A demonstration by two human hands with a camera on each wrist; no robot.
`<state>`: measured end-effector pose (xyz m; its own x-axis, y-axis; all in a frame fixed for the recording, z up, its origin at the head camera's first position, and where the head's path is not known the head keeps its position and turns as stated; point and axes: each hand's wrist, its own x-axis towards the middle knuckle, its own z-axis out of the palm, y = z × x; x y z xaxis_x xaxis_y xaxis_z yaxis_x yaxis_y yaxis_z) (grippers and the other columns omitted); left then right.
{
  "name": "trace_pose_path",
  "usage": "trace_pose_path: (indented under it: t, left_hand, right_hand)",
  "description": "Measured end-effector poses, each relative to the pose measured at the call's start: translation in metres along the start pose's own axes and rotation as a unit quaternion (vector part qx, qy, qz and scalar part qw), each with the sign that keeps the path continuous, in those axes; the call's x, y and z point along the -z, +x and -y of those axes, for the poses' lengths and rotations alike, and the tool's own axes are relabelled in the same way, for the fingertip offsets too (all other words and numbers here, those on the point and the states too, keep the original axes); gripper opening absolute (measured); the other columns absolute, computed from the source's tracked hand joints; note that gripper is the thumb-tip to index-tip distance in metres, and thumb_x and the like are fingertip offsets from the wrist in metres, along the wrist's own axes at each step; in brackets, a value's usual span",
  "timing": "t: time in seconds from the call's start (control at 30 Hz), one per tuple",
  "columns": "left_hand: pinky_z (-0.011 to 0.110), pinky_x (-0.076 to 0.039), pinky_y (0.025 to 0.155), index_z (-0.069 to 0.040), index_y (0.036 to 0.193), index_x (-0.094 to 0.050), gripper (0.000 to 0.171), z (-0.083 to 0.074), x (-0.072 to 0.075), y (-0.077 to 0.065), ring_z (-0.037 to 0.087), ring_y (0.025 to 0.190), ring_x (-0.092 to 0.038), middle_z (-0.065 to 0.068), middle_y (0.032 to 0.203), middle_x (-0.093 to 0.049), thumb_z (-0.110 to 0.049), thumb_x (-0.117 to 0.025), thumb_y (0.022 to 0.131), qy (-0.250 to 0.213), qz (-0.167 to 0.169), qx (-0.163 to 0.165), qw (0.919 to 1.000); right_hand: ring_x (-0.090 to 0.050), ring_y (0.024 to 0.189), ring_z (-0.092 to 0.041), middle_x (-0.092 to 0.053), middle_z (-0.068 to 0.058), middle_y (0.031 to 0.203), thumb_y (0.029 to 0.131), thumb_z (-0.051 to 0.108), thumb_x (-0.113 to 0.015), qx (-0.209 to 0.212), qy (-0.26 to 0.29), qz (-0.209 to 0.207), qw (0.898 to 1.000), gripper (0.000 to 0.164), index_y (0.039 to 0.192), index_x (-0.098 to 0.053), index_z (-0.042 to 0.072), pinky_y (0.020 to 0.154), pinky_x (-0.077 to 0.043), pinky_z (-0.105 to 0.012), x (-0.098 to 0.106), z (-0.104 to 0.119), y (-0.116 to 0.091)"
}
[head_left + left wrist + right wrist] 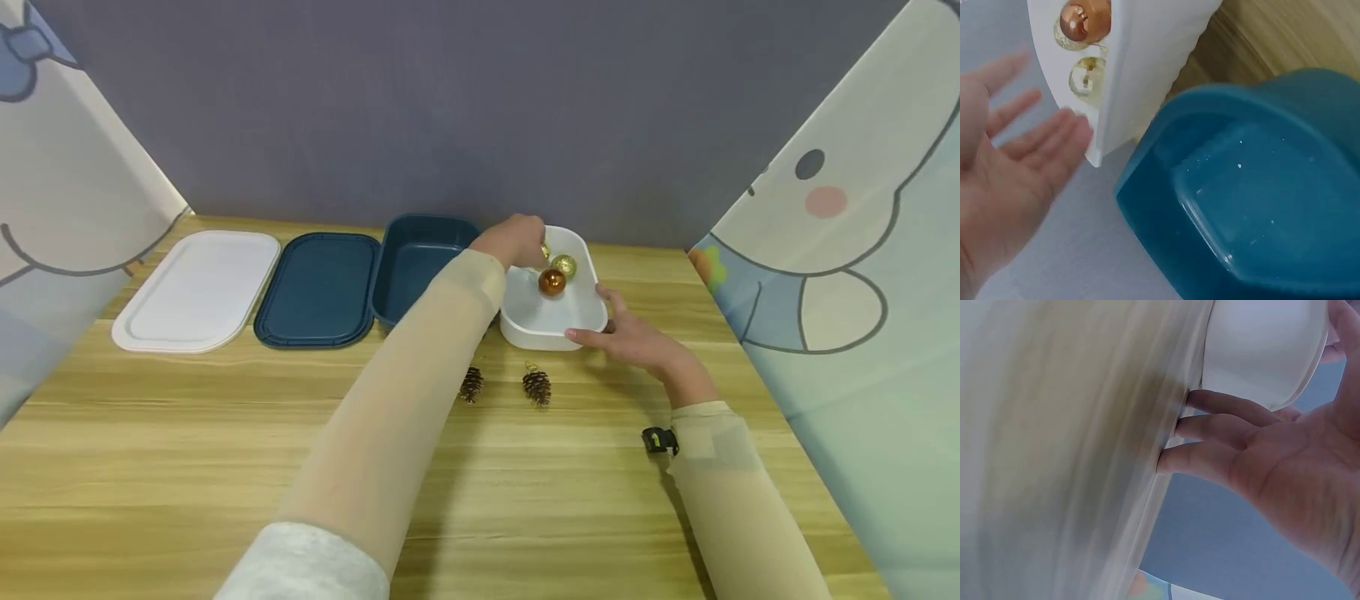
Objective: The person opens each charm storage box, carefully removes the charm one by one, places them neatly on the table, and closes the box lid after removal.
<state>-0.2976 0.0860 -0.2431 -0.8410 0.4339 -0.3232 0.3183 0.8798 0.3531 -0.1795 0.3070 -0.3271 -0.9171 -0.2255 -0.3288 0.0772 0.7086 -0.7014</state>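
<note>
A white box (pixel 551 321) stands at the back of the table, holding a shiny copper ball (pixel 552 282), a glittery gold ball (pixel 564 266) and another gold ball (pixel 1087 76). My left hand (pixel 517 238) hovers over the box's far left corner. In the left wrist view, the left hand's fingers (pixel 1054 147) are spread with nothing between them. My right hand (pixel 630 335) holds the box's near right corner, thumb on the near side. Several of its fingertips (pixel 1194 400) rest on the table in the right wrist view. Two pine cones (pixel 537 387) lie before the box.
A dark blue box (pixel 388 283) stands left of the white box. Further left lie a dark blue lid (pixel 318 287) and a white lid (pixel 197 292). A grey wall (pixel 450 108) rises behind the wooden table (pixel 187 467). Printed panels (pixel 847 275) flank both sides.
</note>
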Motion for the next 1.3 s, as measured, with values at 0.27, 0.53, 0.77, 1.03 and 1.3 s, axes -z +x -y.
trace_pose_path:
  t: [0.27, 0.53, 0.77, 1.03, 1.3]
  left_hand:
    - [0.027, -0.045, 0.088, -0.015, 0.118, -0.066, 0.023, -0.023, -0.016, 0.010, 0.013, 0.101, -0.054, -0.002, 0.112, -0.062, -0.035, -0.064, 0.105, 0.043, 0.070, -0.077, 0.9936]
    - [0.027, -0.040, 0.084, -0.021, 0.133, -0.067, 0.028, -0.034, -0.033, 0.016, 0.014, 0.101, -0.051, -0.002, 0.122, -0.061, -0.022, -0.055, 0.108, 0.095, 0.097, -0.099, 0.9857]
    - [0.025, -0.041, 0.082, -0.019, 0.133, -0.064, 0.027, -0.036, -0.041, 0.018, 0.014, 0.099, -0.053, -0.002, 0.119, -0.062, -0.017, -0.056, 0.107, 0.094, 0.084, -0.114, 0.9855]
    - [0.026, -0.044, 0.094, -0.023, 0.152, -0.054, 0.042, -0.034, -0.043, 0.013, 0.013, 0.112, -0.053, -0.002, 0.147, -0.059, -0.019, -0.049, 0.111, 0.100, 0.094, -0.102, 0.9853]
    - [0.034, -0.042, 0.118, -0.032, 0.160, -0.048, 0.052, -0.026, -0.045, 0.012, 0.013, 0.139, -0.048, -0.005, 0.166, -0.045, -0.019, -0.056, 0.110, 0.093, 0.110, -0.090, 0.9854]
  right_hand:
    - [-0.042, 0.153, -0.051, -0.038, -0.038, 0.163, 0.100, 0.062, -0.067, -0.010, -0.010, 0.002, 1.000, 0.118, 0.169, 0.020, 0.021, 0.120, -0.041, -0.067, 0.008, -0.007, -0.010]
    - [-0.041, 0.152, -0.052, -0.037, -0.037, 0.164, 0.099, 0.061, -0.068, -0.019, -0.010, 0.004, 1.000, 0.119, 0.169, 0.020, 0.022, 0.120, -0.041, -0.068, 0.010, -0.010, -0.013]
    - [-0.048, 0.148, -0.048, -0.042, -0.033, 0.163, 0.098, 0.063, -0.068, -0.021, -0.022, -0.002, 1.000, 0.119, 0.169, 0.019, 0.023, 0.118, -0.044, -0.063, 0.008, -0.009, -0.013]
    - [-0.049, 0.149, -0.046, -0.045, -0.033, 0.162, 0.099, 0.059, -0.069, -0.005, 0.005, 0.000, 1.000, 0.117, 0.169, 0.018, 0.024, 0.118, -0.044, -0.062, 0.003, -0.010, -0.010]
    - [-0.044, 0.152, -0.048, -0.041, -0.034, 0.164, 0.098, 0.062, -0.069, -0.010, -0.003, -0.002, 1.000, 0.120, 0.169, 0.019, 0.024, 0.121, -0.040, -0.065, 0.002, -0.009, -0.004]
